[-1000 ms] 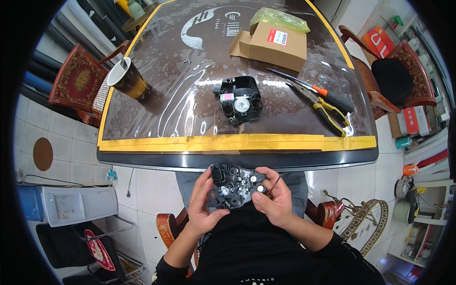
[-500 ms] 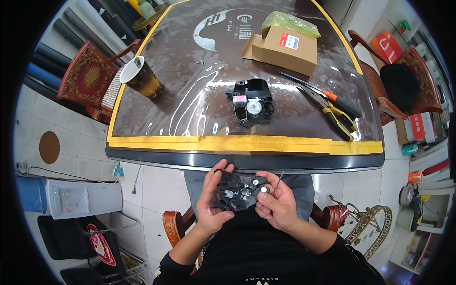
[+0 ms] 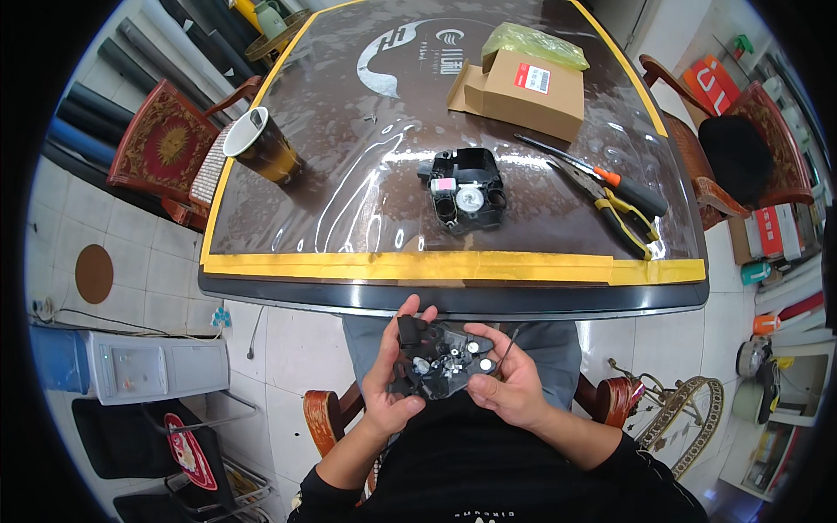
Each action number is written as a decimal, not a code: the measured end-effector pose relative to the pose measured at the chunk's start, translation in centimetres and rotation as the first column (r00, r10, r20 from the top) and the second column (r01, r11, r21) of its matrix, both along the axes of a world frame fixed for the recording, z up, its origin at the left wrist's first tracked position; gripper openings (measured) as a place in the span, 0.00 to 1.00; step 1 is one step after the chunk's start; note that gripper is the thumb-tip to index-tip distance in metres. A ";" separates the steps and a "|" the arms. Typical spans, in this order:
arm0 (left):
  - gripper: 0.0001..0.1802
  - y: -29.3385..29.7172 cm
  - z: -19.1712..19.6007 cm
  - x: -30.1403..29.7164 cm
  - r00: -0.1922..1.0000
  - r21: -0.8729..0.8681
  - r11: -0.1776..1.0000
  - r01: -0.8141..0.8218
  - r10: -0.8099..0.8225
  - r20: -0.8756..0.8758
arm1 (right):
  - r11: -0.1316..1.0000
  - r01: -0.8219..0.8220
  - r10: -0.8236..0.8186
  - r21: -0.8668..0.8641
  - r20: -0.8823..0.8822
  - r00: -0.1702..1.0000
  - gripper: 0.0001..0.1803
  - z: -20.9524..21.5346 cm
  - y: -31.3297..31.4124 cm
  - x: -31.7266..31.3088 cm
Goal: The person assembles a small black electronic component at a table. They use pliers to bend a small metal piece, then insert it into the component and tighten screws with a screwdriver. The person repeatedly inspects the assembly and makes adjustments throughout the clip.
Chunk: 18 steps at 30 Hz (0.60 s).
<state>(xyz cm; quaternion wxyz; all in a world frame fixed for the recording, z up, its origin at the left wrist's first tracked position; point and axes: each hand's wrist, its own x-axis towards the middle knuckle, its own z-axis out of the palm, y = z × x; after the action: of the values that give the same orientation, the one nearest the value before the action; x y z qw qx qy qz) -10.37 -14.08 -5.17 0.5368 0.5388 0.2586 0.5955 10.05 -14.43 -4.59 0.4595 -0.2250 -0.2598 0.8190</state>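
Observation:
Over my lap, just off the table's near edge, I hold a black plastic mechanism cover with small metal and white parts on its upper face. My left hand grips its left side, thumb at the lower edge and fingers behind. My right hand pinches its right side near two round white pieces. A thin dark rod sticks up by the right fingers; whether it belongs to the part I cannot tell. On the table ahead lies a matching black mechanism housing with a white gear wheel and a pink-marked motor.
Pliers with yellow-black handles and an orange-black screwdriver lie at the table's right. Behind them sits an open cardboard box under a yellow-green plastic bag. A paper cup stands left; small screws lie nearby.
The cover has tilted slightly in my hands, so a black block at its upper left shows more. My right fingers have shifted a little around its edge.

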 end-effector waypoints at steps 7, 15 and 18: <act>0.52 -0.2 0.5 0.1 0.998 -0.041 0.999 -0.033 0.035 0.061 | 0.999 -0.009 0.004 0.050 0.097 0.995 0.41 0.3 -0.7 0.0; 0.53 -0.3 0.5 -0.5 0.994 -0.111 0.991 -0.073 0.081 0.071 | 0.994 -0.016 -0.003 0.111 0.168 0.986 0.41 0.3 -1.2 -0.3; 0.54 -0.1 0.5 -0.8 0.998 -0.046 0.998 -0.039 0.041 0.038 | 0.994 -0.021 0.004 0.107 0.156 0.988 0.41 0.4 -1.1 -0.3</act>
<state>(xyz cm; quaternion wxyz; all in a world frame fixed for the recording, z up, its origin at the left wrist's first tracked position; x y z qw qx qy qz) -11.20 -14.15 -4.70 0.5418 0.5095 0.2721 0.6106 9.75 -15.58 -4.22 0.4441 -0.2613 -0.3402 0.7866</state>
